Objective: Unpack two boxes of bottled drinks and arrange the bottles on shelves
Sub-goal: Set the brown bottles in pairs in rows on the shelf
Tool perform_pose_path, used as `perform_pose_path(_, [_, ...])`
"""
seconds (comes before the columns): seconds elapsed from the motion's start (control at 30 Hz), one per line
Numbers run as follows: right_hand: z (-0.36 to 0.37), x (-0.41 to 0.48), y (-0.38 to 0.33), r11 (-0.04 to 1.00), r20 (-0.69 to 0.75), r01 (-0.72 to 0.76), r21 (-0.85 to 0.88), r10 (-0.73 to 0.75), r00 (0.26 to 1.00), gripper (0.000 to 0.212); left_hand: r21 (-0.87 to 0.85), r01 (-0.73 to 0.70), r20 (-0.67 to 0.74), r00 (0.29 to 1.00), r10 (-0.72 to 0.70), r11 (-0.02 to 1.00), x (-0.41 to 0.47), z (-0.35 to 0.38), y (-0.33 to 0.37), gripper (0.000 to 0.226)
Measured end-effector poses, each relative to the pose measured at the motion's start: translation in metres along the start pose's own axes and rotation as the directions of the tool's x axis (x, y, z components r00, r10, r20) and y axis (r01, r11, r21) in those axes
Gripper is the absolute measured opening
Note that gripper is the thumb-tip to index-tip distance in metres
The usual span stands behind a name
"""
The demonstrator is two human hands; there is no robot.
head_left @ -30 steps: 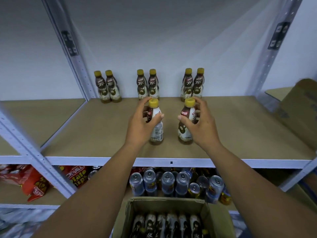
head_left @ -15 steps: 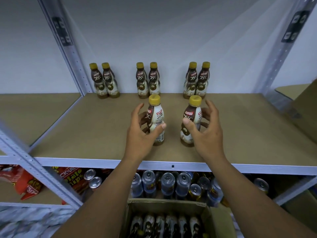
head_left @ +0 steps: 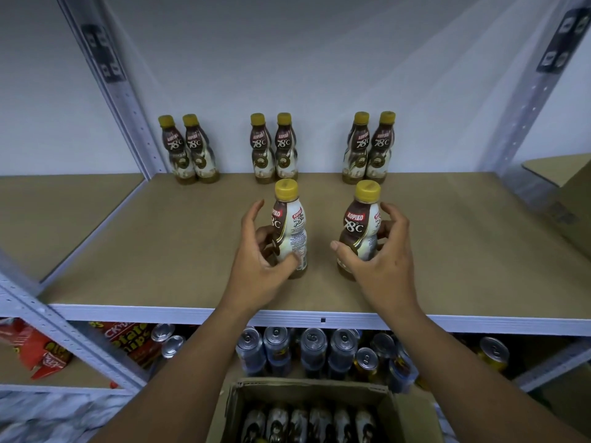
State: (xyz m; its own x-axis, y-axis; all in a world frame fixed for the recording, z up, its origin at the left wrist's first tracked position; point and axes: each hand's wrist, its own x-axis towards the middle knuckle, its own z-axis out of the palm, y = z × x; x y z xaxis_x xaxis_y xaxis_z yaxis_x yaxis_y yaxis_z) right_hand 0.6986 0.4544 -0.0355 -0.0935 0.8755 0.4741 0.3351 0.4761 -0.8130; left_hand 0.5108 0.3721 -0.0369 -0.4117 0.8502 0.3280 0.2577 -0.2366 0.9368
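Bottles are the thing here: the left bottle and the right bottle are set upright on the shelf, yellow caps up and long axes vertical, a clear gap left between them. Each is approached from the near side by its own hand, so neither has to cross. The left hand is curled round the left bottle, thumb laid on the label's near face, fingers wrapped behind and forefinger raised. The right hand is cupped round the right bottle in the same way, fingers behind it; its thumb is seen at the bottle's left edge, and whether it presses there cannot be told. Farther back, against the wall, three pairs are lined up: the left pair, the middle pair just beyond the left bottle, and the right pair beyond the right bottle. A straight push away from the body, bottles kept upright, is judged to be what a second row would call for. Below the shelf's near edge, cans are stacked, snack bags lie at the left, and an open box of more bottles is placed nearest of all.
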Motion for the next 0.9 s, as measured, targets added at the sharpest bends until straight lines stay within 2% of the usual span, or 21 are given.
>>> perform_pose_path(0.17, [-0.0006,-0.0018,0.0019,0.999,0.02,-0.004,0.037,0.003,1.0,0.089,0.048,0.038,-0.031,0.999,-0.036,0.998,0.0019,0.0013,0.0006,0.102])
perform_pose_path(0.37, [-0.0042,-0.0037,0.0003,0.999,0.051,-0.001,0.05,-0.001,0.999,0.081,0.132,0.027,-0.103,0.995,-0.014,0.991,0.0014,0.0039,-0.0013,0.102])
perform_pose_path(0.57, [-0.0051,-0.0038,-0.0022,0.998,0.058,-0.018,0.058,0.015,0.998,0.082,0.248,0.023,-0.16,0.987,0.018,0.968,-0.0021,0.0083,0.004,0.109])
perform_pose_path(0.7, [-0.005,-0.0048,-0.0026,0.997,0.047,-0.014,0.07,0.011,0.999,0.093,0.175,0.012,-0.149,0.989,0.014,0.985,-0.0042,0.0059,0.0064,0.109])
perform_pose_path(0.8, [-0.004,-0.004,-0.0029,0.999,0.026,0.002,0.035,-0.003,1.0,0.105,0.095,-0.014,-0.115,0.993,0.025,0.995,-0.0045,0.0042,0.0065,0.102])
perform_pose_path(0.9, [-0.0023,-0.0024,-0.0021,1.0,0.026,0.008,-0.014,-0.008,1.0,0.109,0.063,-0.021,-0.081,0.996,0.026,0.998,-0.0031,0.0039,0.0044,0.099])
